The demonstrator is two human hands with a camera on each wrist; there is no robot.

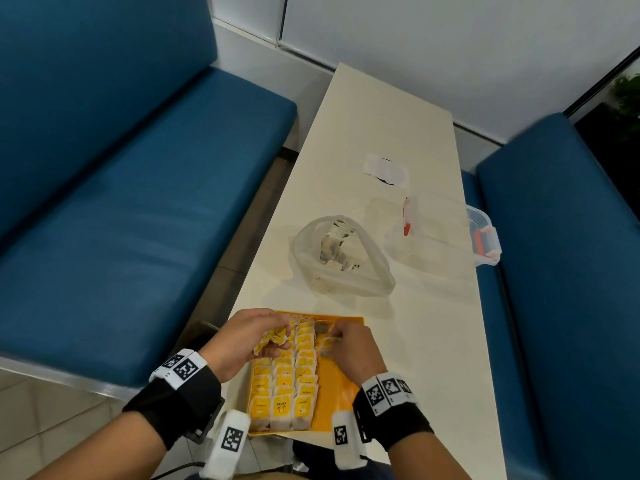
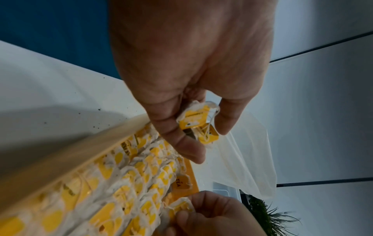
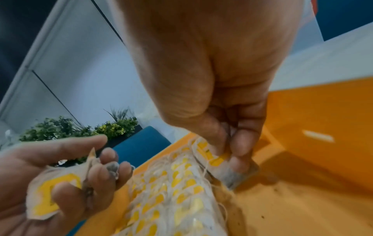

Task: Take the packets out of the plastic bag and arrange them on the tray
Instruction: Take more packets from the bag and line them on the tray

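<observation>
Your left hand [image 1: 251,336] grips a small bunch of packets [image 2: 198,123] above the far left corner of the tray [image 1: 341,386], fingers curled round them. Your right hand [image 1: 349,348] pinches a single packet [image 3: 224,166] between thumb and fingers, low over the tray just right of the rows [image 1: 285,386] — three columns already laid, the right side of the tray bare. The bag [image 1: 343,258] sits further up the table, apart from the tray, with more packets inside.

The strings are the likely trouble: loose threads trail from your packet and lie over the rows, so one may snag and drag a laid packet askew as you set yours down. The left bunch is loosely bundled — one could slip out onto the rows if the fingers ease.
</observation>
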